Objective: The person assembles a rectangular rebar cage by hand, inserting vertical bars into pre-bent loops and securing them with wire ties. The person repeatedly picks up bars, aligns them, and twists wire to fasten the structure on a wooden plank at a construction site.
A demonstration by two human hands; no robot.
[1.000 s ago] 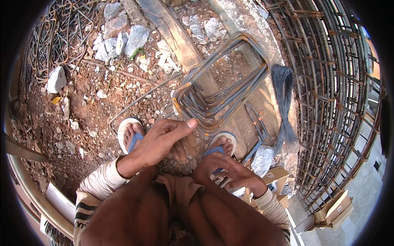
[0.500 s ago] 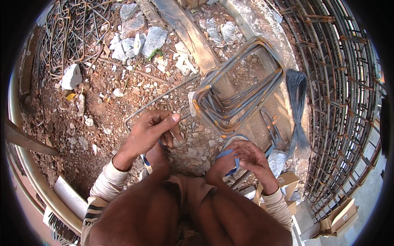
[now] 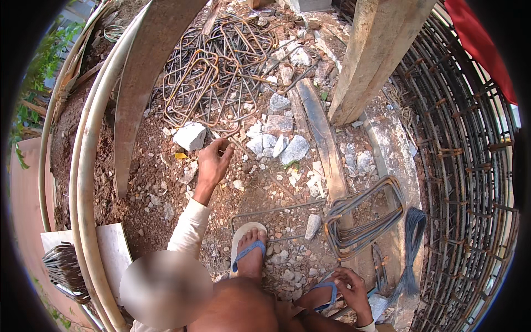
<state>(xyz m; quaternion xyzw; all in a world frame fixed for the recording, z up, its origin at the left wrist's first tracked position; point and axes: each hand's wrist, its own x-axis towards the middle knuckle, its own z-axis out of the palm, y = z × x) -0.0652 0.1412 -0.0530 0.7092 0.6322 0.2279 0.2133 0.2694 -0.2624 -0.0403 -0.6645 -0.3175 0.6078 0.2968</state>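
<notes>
left hand (image 3: 213, 160) half-open, reaching at bent rebar (image 3: 221, 83) | right hand (image 3: 351, 288) curled on sandal strap (image 3: 326, 288)

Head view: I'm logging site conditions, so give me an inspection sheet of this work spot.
Surface: red dirt ground strewn with stones.
Job's things: stack of bent rebar stirrups; single stirrup on the ground; tangled stirrup pile.
Clutter: grey rubble, wooden plank, tie-wire bundle.
Grippers: left hand stretched toward the pile, empty; right hand at the sandalled foot, grip unclear.
Cables: nothing seen.
Surroundings: rebar cage, timber post.
</notes>
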